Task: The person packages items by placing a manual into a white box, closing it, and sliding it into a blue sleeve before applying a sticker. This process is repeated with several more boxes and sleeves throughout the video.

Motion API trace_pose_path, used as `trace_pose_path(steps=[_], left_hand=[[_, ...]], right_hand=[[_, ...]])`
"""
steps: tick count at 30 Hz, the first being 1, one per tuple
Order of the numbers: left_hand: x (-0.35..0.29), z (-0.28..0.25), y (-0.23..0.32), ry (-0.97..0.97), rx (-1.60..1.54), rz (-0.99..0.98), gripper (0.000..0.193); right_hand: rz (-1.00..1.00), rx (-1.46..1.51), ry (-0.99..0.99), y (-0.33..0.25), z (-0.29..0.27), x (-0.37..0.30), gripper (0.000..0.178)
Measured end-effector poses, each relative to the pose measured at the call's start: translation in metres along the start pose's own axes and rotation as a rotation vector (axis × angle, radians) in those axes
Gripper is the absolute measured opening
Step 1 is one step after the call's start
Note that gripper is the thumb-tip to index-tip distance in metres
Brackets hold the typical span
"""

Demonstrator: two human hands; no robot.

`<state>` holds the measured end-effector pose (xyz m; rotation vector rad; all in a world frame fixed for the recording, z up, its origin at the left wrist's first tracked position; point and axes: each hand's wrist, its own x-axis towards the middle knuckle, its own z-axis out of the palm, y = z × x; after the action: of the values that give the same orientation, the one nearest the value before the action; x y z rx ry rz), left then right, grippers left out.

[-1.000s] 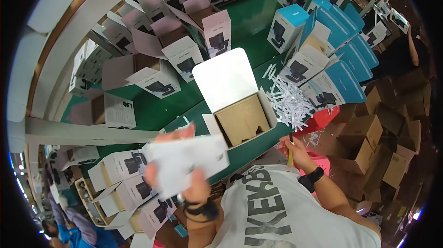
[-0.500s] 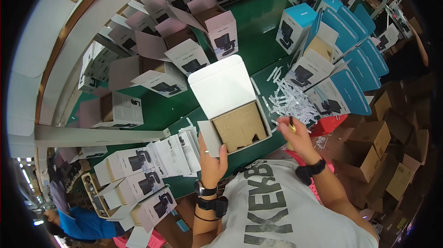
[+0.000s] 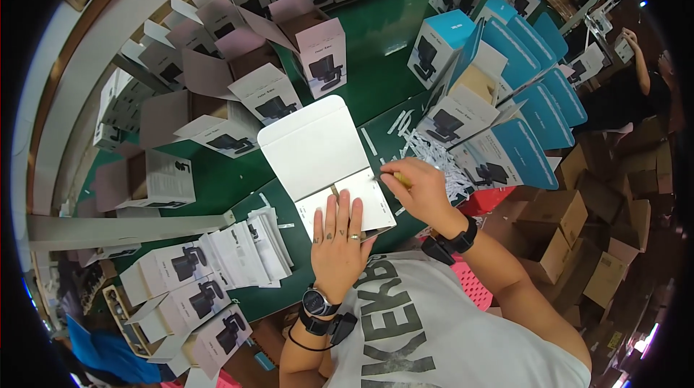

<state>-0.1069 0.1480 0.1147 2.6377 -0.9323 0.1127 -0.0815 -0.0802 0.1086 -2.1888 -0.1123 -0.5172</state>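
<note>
A white carton [image 3: 318, 146] stands before me on the green table, its lid raised and tilted back. Two white flaps [image 3: 369, 204] lie folded inward over the brown cardboard insert, a sliver of which shows between them. My left hand [image 3: 340, 243] rests flat across these flaps, fingers stretched out. At the carton's right edge my right hand [image 3: 423, 189] is closed round a small tool with a yellow handle [image 3: 402, 180]; most of it is hidden by the fingers, so its exact kind cannot be made out.
White paper strips [image 3: 437, 164] are heaped right of the carton. Open blue-lidded boxes [image 3: 499, 153] stand beyond them. Open pinkish-white boxes [image 3: 325, 55] line the far and left side. A stack of white leaflets [image 3: 242, 254] lies left. Brown cartons [image 3: 549, 214] fill the floor at right.
The carton's side flaps have been folded over the brown insert. My left hand has moved from its left side onto them. My right hand has come to the carton's right edge with the tool.
</note>
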Motion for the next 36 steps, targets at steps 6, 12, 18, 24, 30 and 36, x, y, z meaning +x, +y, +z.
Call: trace_pose_path(steps=[6,12,18,24,30,36], left_hand=[[0.001,-0.001,-0.001,-0.003,-0.002,0.009,0.084],[0.002,-0.004,-0.002,-0.008,-0.015,0.017,0.083],[0.000,-0.002,-0.003,0.000,-0.037,0.017,0.082],[-0.001,0.002,-0.006,0.046,-0.052,0.053,0.080],[-0.008,0.002,0.001,0.020,0.005,0.024,0.076],[-0.007,0.004,0.005,0.005,0.163,0.060,0.054]], right_hand=[[0.005,-0.249,-0.014,-0.005,-0.003,0.009,0.010],[0.065,-0.170,-0.025,-0.005,0.001,-0.001,0.010],[0.115,0.080,-0.088,-0.032,-0.001,0.004,0.016],[0.155,0.079,-0.303,0.012,-0.005,-0.001,0.029],[0.285,-0.440,-0.230,0.031,-0.059,0.005,0.026],[-0.025,-0.227,-0.323,-0.039,-0.013,0.024,0.024]])
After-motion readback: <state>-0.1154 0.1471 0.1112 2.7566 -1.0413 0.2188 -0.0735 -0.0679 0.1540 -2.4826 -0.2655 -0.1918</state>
